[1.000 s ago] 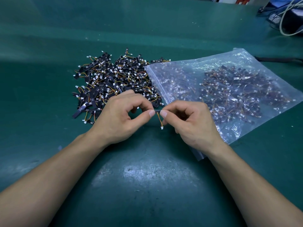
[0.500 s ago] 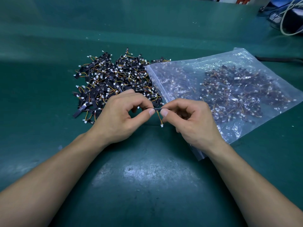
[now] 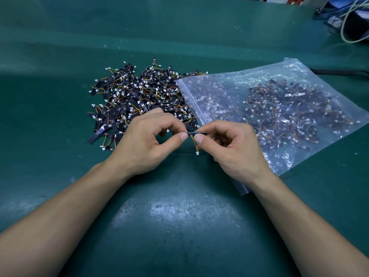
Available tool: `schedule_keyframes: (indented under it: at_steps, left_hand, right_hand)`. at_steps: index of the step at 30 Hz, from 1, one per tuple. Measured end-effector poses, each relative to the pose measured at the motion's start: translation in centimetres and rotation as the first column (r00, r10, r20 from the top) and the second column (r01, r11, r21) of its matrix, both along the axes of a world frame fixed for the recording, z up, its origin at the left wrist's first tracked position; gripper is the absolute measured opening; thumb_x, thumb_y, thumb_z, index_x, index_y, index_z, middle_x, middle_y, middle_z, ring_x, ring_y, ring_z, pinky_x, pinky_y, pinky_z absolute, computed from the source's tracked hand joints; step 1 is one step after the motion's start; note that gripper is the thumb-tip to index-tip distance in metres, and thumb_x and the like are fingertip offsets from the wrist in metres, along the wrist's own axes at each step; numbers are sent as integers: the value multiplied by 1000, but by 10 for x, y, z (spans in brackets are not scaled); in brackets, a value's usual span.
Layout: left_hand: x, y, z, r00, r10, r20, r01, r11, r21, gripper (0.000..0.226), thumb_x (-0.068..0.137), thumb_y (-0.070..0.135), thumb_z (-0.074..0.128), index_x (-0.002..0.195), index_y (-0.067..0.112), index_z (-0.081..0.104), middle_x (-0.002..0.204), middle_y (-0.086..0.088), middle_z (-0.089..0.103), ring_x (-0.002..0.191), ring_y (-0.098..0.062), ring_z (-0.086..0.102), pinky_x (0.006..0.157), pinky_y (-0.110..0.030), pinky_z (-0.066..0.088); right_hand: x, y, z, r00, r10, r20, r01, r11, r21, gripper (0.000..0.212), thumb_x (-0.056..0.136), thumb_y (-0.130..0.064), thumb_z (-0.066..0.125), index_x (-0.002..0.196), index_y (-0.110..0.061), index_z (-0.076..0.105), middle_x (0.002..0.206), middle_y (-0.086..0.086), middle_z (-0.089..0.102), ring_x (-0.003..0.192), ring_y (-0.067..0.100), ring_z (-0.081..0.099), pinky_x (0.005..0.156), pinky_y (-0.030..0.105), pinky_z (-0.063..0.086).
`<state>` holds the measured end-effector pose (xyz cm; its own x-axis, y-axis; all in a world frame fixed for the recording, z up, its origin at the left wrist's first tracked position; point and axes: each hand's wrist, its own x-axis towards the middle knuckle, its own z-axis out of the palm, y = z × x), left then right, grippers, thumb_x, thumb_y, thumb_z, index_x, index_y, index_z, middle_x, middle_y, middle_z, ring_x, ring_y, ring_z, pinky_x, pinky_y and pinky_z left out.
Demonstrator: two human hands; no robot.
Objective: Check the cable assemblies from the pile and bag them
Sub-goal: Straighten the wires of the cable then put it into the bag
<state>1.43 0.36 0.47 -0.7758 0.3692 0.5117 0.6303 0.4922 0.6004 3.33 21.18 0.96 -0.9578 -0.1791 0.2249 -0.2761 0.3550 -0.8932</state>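
A: Holding one assembly (image 3: 192,133) just in front of pile (image 3: 139,96) and bag (image 3: 279,108); left hand (image 3: 147,140) and right hand (image 3: 229,148) each pinch a strip end.
B: Grip lightly, let the lead (image 3: 193,143) hang free, check it and the plug (image 3: 197,153).

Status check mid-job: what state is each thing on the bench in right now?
left hand, pinching the left end of the cable assembly.
right hand, pinching its right end.
cable assembly, held level between both hands, wires and white connector hanging down.
pile, loose on the mat, unbagged.
bag, lying flat, partly filled with assemblies; cannot tell whether its mouth is open.
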Motion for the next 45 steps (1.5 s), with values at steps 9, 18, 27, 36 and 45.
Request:
schedule_keyframes:
  at_steps: [9, 18, 27, 36, 45]
  left_hand:
    - [1, 0, 0, 1000, -22, 16, 22, 1000, 10, 16, 90, 30, 64, 87, 17, 72, 82, 20, 62, 76, -7, 54, 69, -23, 44]
    - [1, 1, 1, 1000, 4, -18, -5, 1000, -17, 8, 89, 15, 69, 82, 11, 71, 76, 10, 63, 73, -15, 54, 67, -30, 46]
    - [1, -1, 1, 1000, -7, 23, 7, 1000, 11, 14, 89, 28, 66, 88, 16, 73, 80, 16, 64, 76, -15, 56, 68, -29, 46]
    - [1, 0, 1, 1000, 14, 11, -14, 1000, -7, 8, 88, 18, 69, 82, 13, 72, 77, 13, 63, 74, -11, 55, 67, -31, 47]
    - [1, 0, 1, 1000, -15, 24, 15, 1000, 12, 17, 90, 30, 65, 86, 15, 73, 80, 15, 65, 75, -12, 56, 68, -30, 47]
  right_hand:
    - [0, 1, 2, 999, 35, -28, -34, 999, 20, 12, 88, -25, 68, 77, -27, 74, 63, -9, 69, 48, 4, 50, 53, 17, 38]
    - [0, 0, 1, 1000, 20, 20, -19, 1000, -25, 6, 85, -32, 70, 82, -29, 75, 68, -2, 70, 49, 11, 49, 51, 23, 39]
    - [0, 1, 2, 998, 54, -27, -53, 998, 24, 13, 89, -23, 68, 78, -26, 73, 64, -9, 69, 49, 4, 51, 54, 15, 38]
    - [-1, 1, -1, 1000, 24, 6, -24, 1000, 13, 7, 86, -30, 71, 83, -25, 76, 66, -9, 67, 49, 15, 51, 52, 21, 39]
    - [-2, 2, -1, 999, 30, -46, -28, 999, 24, 9, 88, -26, 69, 80, -24, 74, 63, -10, 68, 48, 3, 50, 54, 16, 38]
